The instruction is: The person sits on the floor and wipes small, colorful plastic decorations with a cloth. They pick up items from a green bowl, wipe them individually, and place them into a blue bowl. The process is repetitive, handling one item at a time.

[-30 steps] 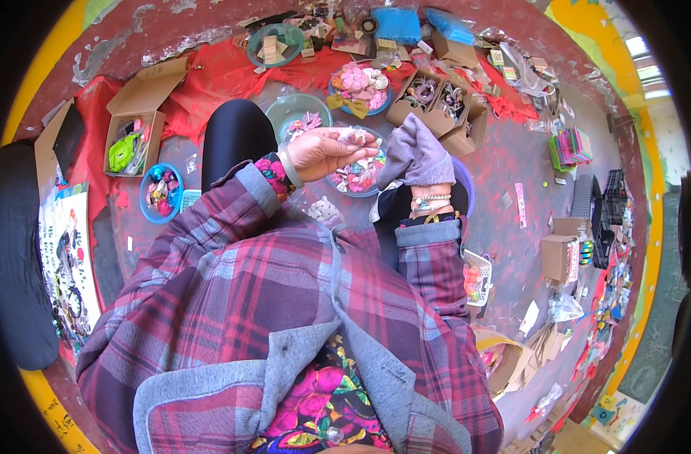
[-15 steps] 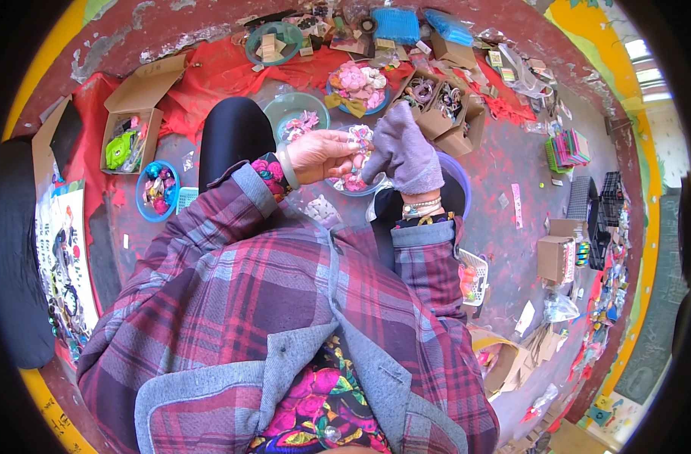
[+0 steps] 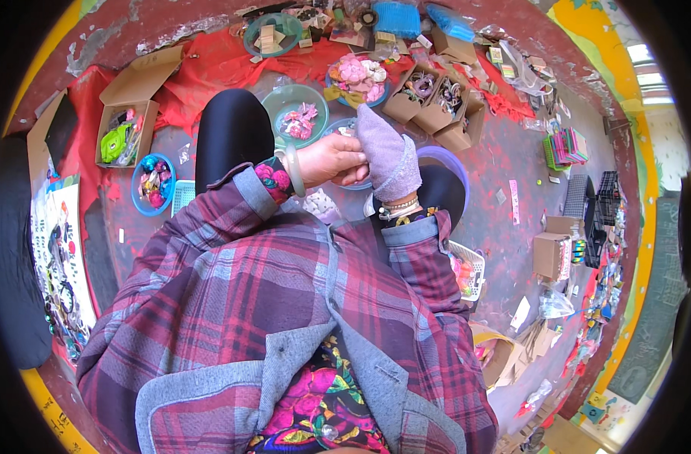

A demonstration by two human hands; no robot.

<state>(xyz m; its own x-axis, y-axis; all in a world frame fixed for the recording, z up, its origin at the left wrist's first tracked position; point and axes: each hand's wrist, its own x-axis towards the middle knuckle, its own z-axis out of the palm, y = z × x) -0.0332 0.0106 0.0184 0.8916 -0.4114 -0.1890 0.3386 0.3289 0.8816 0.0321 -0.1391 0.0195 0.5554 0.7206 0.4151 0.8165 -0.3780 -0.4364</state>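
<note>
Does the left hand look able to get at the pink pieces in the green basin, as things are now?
Probably yes: the pink pieces lie in the open green basin just beyond the left hand, and nothing seems to cover them. However, its fingertips are at the lilac cloth mitt.

Ahead of you runs a dark red wall [image 3: 126, 38], its paint flaked into pale patches. A yellow band [image 3: 639, 174] borders the red on your right, with a dark green board [image 3: 655, 303] beyond it. Light comes in bright at 1 window [image 3: 652, 76] on your upper right. Your floor [image 3: 512, 261] is grey, blotched with red, and red sheeting [image 3: 201, 87] covers its far side, rumpled.
</note>
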